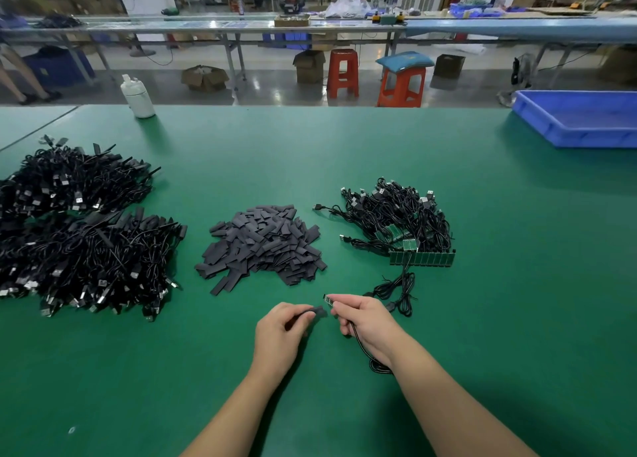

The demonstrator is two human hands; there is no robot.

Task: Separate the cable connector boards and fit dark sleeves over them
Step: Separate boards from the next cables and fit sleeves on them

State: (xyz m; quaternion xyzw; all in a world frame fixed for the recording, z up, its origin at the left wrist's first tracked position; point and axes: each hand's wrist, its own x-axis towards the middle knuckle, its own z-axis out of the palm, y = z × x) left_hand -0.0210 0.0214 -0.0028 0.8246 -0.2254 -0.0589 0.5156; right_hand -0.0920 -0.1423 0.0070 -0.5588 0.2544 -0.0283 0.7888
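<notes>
My left hand (281,332) pinches a dark sleeve (319,311) low over the green table. Just to its right, my right hand (367,320) pinches a small connector board (327,299), whose black cable (362,348) loops down under my wrist. The sleeve's end and the board's tip are nearly touching. A heap of dark sleeves (263,244) lies in the middle. At the right, a bundle of black cables (400,215) ends in a joined strip of green boards (422,258).
Two big heaps of black USB cables (79,229) fill the table's left side. A white bottle (138,96) stands at the far edge and a blue tray (579,118) at the far right. Stools, boxes and benches lie beyond the green table (517,284).
</notes>
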